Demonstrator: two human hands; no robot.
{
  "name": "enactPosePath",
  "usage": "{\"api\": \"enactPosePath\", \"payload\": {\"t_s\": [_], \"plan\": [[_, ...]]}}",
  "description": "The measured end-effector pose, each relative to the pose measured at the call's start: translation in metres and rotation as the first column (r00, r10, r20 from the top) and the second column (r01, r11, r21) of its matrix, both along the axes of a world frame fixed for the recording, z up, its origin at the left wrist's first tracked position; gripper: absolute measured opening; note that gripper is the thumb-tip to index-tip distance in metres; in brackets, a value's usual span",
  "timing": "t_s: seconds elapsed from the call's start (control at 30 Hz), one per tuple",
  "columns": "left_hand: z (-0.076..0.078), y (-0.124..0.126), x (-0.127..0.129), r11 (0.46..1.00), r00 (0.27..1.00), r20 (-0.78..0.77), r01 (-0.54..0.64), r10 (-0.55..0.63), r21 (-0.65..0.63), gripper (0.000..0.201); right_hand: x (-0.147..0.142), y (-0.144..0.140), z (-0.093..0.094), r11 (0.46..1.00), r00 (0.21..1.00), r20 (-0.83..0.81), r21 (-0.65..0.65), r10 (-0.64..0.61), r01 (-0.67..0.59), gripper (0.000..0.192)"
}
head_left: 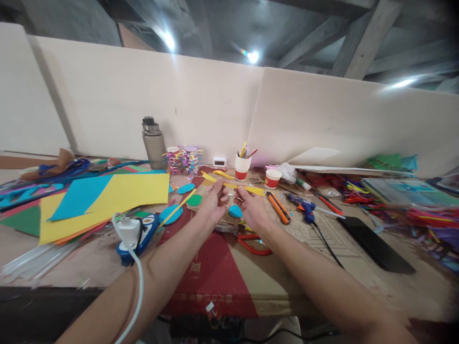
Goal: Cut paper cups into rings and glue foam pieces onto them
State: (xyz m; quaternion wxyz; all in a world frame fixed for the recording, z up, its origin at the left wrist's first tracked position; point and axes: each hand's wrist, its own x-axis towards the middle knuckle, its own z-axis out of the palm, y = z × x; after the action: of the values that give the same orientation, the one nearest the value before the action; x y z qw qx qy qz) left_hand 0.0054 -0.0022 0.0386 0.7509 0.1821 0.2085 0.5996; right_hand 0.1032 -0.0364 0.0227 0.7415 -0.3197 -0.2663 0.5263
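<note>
There are two strip-covered cylinders (174,161) (191,160), one bottle (154,147), one phone (375,243).

At frame centre I record a paper strip (230,185) between the hands (214,199), above the bench (93,266). Paper sheets (134,193) lie centre left; a plug adapter (129,231) sits before them, lower left. Behind the hands, left to right, I log a bottle (154,147), two cups (174,161), a clock (220,162) and a pen holder (243,168), all before the wall panel (204,105). Right of centre I note a cutter (278,209), a glue gun (307,211), then a phone (375,243).
</note>
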Motion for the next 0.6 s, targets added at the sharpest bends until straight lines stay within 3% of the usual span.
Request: {"api": "enactPosePath", "payload": {"t_s": [0.3, 0.47, 0.6], "plan": [[-0.001, -0.001, 0.001, 0.995, 0.995, -0.002, 0.102, -0.102, 0.019, 0.022, 0.008, 0.002, 0.001, 0.994, 0.994, 0.041, 0.031, 0.1, -0.102, 0.033], [-0.004, -0.001, 0.001, 0.97, 0.967, -0.082, 0.244, -0.243, 0.002, 0.026, 0.012, 0.004, 0.0, 0.989, 0.981, 0.136, 0.022, 0.141, -0.146, 0.036], [-0.006, 0.001, -0.004, 0.934, 0.932, -0.13, 0.349, -0.338, 0.075, 0.027, 0.02, 0.006, 0.001, 0.982, 0.959, 0.213, -0.019, 0.186, -0.187, 0.034]]}}
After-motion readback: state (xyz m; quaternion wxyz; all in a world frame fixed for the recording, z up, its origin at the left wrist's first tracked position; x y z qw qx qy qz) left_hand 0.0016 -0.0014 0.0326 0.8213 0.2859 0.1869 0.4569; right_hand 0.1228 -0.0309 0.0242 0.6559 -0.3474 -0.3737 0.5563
